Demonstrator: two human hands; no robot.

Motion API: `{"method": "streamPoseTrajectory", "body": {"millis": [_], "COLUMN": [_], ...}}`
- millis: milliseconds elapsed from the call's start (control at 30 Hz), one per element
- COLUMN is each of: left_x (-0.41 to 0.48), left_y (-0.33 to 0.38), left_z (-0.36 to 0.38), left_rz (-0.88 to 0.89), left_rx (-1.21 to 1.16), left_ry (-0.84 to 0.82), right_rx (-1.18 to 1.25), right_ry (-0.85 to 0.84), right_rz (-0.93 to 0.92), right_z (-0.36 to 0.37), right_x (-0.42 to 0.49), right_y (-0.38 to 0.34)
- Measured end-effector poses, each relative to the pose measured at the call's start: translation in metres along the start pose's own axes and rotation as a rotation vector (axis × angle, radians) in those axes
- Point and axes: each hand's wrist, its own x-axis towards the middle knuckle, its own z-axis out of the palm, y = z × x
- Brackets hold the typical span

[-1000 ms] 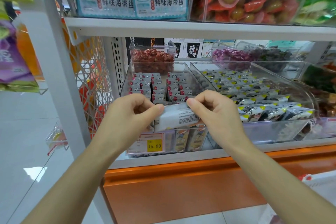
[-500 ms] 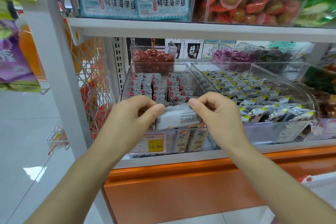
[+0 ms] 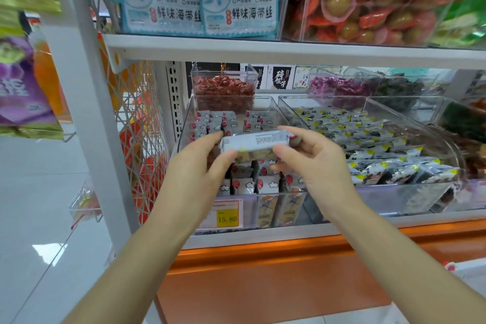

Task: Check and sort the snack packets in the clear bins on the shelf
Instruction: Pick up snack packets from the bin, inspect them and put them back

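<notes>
Left hand [image 3: 202, 163] and right hand [image 3: 313, 163] pinch one packet [image 3: 256, 141] at its ends (printed back up, likely for reading); it hangs above its bin [image 3: 273, 106].

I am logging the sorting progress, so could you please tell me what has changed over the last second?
The left hand and right hand lifted the packet a little higher above the bin and tipped it, so its lower face now shows. Neither hand let go. The packets in the bins and the price tag stayed put.
</notes>
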Motion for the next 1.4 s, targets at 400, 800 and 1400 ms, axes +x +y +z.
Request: {"method": "streamPoseTrajectory", "body": {"millis": [400,800,1400], "left_x": [0.017,0.012,0.009], "left_y": [-0.022,-0.021,-0.02], "left_z": [0.012,0.008,0.001], "left_rz": [0.159,0.156,0.133], "left_rx": [0.877,0.814,0.736], "left_ry": [-0.218,-0.229,-0.253], "right_rx": [-0.515,-1.1,-1.256], "right_ry": [0.007,-0.481,-0.542], "right_rz": [-0.169,-0.163,-0.226], "right_z": [0.047,0.084,0.096], "right_x": [0.089,0.112,0.149], "right_y": [-0.007,0.018,0.04]}}
